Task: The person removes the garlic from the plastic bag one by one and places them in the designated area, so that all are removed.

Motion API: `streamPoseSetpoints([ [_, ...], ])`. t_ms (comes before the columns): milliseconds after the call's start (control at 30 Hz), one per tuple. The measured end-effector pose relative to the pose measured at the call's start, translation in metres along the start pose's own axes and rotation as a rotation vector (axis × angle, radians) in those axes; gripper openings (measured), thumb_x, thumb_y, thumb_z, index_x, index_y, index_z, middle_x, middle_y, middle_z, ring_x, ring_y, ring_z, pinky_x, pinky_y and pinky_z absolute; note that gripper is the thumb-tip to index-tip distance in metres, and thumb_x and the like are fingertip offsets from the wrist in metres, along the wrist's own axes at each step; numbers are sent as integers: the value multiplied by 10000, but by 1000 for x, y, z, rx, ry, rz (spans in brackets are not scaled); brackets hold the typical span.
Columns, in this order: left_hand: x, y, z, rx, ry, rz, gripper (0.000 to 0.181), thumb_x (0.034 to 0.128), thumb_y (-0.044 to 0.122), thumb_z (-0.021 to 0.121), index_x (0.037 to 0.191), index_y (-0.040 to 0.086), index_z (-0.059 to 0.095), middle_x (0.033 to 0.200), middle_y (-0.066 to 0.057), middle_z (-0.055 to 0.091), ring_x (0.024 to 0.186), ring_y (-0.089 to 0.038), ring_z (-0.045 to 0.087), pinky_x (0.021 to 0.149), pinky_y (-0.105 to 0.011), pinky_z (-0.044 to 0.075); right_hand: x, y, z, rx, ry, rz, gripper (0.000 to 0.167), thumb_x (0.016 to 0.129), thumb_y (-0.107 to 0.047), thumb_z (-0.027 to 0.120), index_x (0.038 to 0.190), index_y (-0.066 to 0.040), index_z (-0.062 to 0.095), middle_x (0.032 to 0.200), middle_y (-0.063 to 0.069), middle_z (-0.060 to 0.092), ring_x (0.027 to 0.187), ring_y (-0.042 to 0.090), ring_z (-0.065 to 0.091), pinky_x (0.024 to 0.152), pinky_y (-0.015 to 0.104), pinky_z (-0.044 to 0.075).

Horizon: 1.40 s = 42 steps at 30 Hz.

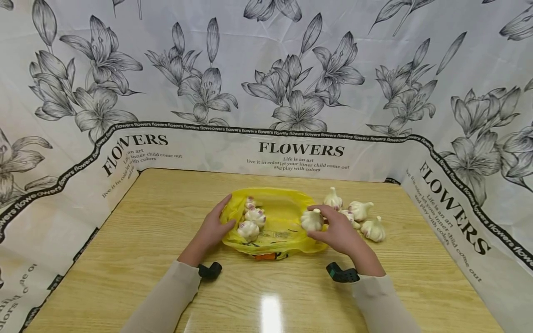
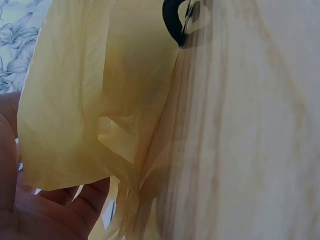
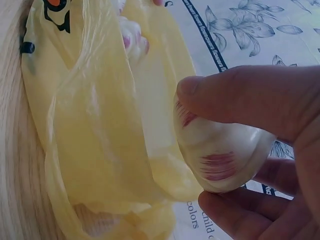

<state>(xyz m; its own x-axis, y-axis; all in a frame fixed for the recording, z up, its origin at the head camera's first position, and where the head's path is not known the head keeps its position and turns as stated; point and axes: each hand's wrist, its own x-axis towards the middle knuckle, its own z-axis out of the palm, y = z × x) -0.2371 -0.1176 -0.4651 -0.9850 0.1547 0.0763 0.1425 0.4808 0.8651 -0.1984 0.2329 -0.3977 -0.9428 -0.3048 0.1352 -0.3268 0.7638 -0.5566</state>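
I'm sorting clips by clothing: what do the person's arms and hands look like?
The left sleeve and right sleeve are pale beige, ending near the wrists. The left wrist device and right wrist device are black and angular, the latter partly green. Left hand and right hand are ungloved.

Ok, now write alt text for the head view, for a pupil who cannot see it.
A person's right hand holds a garlic bulb at the right side of an open yellow bag, while the left hand holds the bag's left side. Three bulbs show inside; four more lie to its right on a wooden table.
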Motion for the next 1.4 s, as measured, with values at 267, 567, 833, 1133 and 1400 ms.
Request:
streamPoseSetpoints([
  [267, 2, 1, -1, 2, 9, 10, 753, 923, 189, 623, 1544, 331, 221, 1605, -51, 247, 1475, -308, 233, 1174, -517, 237, -5, 10, -11, 11, 17, 5, 615, 828, -297, 759, 1378, -178, 510, 1428, 146, 489, 1181, 389, 577, 939, 517, 500],
  [567, 0, -5, 3, 3, 4, -7, 769, 917, 190, 629, 1540, 364, 212, 1607, -50, 241, 1473, -320, 234, 1166, -529, 248, -13, 28, -19, 47, 12, 47, 602, 813, -296, 775, 1344, -161, 526, 1408, 155, 488, 1185, 416, 567, 944, 532, 494],
  [833, 1, -5, 2, 5, 9, 3, 765, 917, 188, 634, 1539, 354, 221, 1603, -55, 250, 1469, -321, 243, 1166, -526, 252, -15, 43, -25, 25, 3, 97, 581, 789, -294, 793, 1294, -202, 521, 1386, 172, 505, 1145, 401, 574, 908, 524, 501],
  [1133, 1, -4, 2, 10, 10, 4, 762, 923, 190, 632, 1539, 355, 217, 1604, -45, 251, 1471, -307, 244, 1170, -516, 248, -17, 49, -33, 15, -35, 92, 570, 785, -291, 799, 1260, -167, 508, 1303, 190, 556, 1111, 382, 578, 904, 521, 490],
  [1400, 0, -4, 2, 6, 10, 0, 759, 921, 190, 633, 1539, 351, 222, 1602, -43, 254, 1472, -302, 243, 1172, -513, 245, -21, 55, -40, -32, -52, 80, 522, 756, -272, 824, 1148, -134, 507, 1192, 157, 599, 991, 315, 595, 820, 459, 505],
])
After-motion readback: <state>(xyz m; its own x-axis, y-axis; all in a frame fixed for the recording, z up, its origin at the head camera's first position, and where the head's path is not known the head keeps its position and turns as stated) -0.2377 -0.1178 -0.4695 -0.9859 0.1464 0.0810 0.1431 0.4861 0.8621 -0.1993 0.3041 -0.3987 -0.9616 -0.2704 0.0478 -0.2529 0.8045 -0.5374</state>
